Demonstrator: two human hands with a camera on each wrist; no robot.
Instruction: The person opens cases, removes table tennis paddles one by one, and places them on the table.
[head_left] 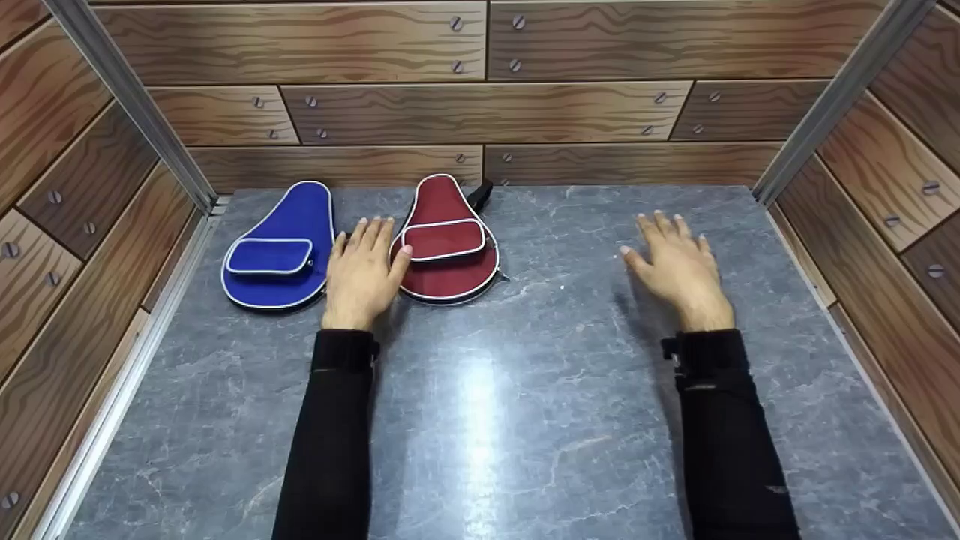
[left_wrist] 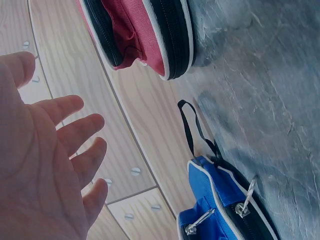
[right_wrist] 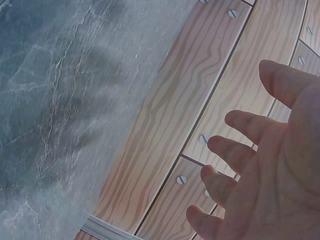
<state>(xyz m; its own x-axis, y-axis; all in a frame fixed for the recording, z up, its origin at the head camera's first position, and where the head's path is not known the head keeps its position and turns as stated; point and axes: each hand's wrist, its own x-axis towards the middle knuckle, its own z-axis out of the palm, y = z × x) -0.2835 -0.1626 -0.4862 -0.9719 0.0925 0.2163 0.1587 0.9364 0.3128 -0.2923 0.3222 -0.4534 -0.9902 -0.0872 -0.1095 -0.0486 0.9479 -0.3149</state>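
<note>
Two paddle-shaped zip cases with white piping lie at the back left of the table. The blue paddle case (head_left: 281,217) is the farther left, with a small zipped pocket on its front. Beside it the red paddle case (head_left: 444,204) has a similar pocket. My left hand (head_left: 363,271) hovers between the two, palm down, fingers straight and holding nothing. In the left wrist view, zip pulls and a black strap show on the blue case (left_wrist: 205,180). Over the right side, my right hand (head_left: 677,268) is spread with nothing in it, well apart from both cases.
The grey marbled tabletop (head_left: 540,420) is enclosed by wood-patterned walls (head_left: 480,112) at the back and both sides. Metal rails (head_left: 135,352) run along the edges and corners. A black strap (head_left: 480,195) sticks out behind the red case.
</note>
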